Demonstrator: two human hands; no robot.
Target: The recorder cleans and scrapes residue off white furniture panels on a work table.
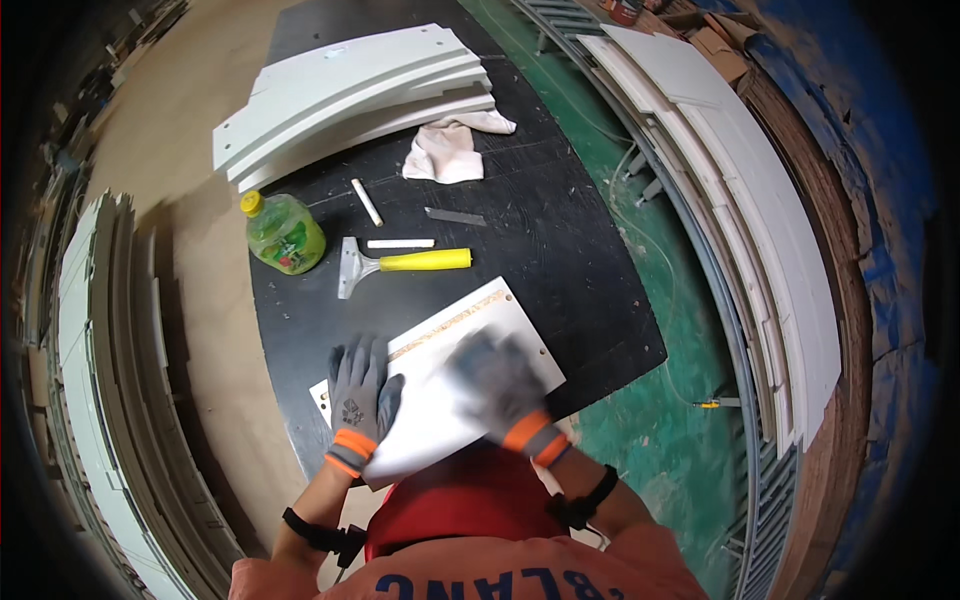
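A white panel (425, 425) with small holes near its ends lies slanted at the near edge of a black table (600, 325). Along its far side runs a brownish, patterned strip (450, 328). My left hand (360, 392), in a grey glove with an orange cuff, rests on the panel's left part with fingers stretched out. Over the right part is my right hand (500, 385), gloved alike and smeared by motion; whether it holds anything cannot be made out. Beyond the panel lies a scraper (420, 261) with a yellow handle and a wide metal head.
Two white sticks (367, 202), a flat grey blade (455, 216), a yellow-capped bottle of green liquid (287, 235) and a crumpled cloth (445, 152) lie or stand farther back. Stacked white panels (350, 85) fill the far end. More panels stand left (95, 370) and right (740, 200).
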